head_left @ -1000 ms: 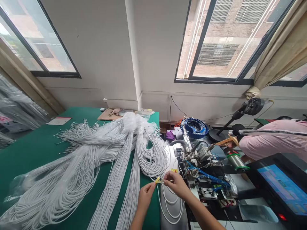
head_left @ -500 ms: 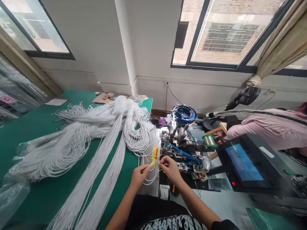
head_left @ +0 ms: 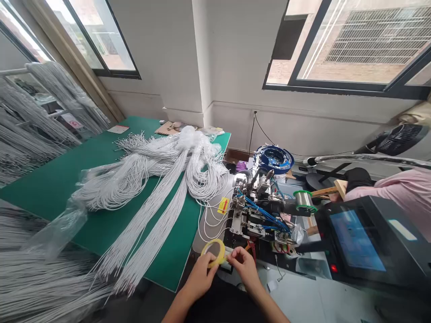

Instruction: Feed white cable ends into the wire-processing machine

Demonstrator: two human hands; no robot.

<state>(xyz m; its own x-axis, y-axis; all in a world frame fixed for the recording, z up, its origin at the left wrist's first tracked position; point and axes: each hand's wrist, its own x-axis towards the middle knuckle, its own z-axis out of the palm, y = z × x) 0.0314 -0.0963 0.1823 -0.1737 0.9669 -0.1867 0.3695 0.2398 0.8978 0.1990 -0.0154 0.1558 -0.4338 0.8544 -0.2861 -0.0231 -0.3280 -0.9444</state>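
My left hand (head_left: 202, 274) is closed round a roll of yellow tape (head_left: 213, 252), held low in front of me. My right hand (head_left: 243, 264) pinches the tape's loose end at the roll's right side. Both hands hover at the near edge of a small wire-working machine (head_left: 256, 215) with blue hoses. Loops of white cord (head_left: 210, 215) lie just beyond the hands, beside a yellow label (head_left: 223, 205) on the white machine base.
Large bundles of white cords (head_left: 148, 179) spread over the green table (head_left: 50, 188). A blue bowl feeder (head_left: 273, 158), a wire spool (head_left: 305, 199) and a dark touch screen (head_left: 357, 240) stand to the right. A person in pink (head_left: 400, 193) sits at far right.
The hands drew back toward me, away from the cord loops. The yellow tape roll now shows fully in my left hand. The camera tilted down and swung left.
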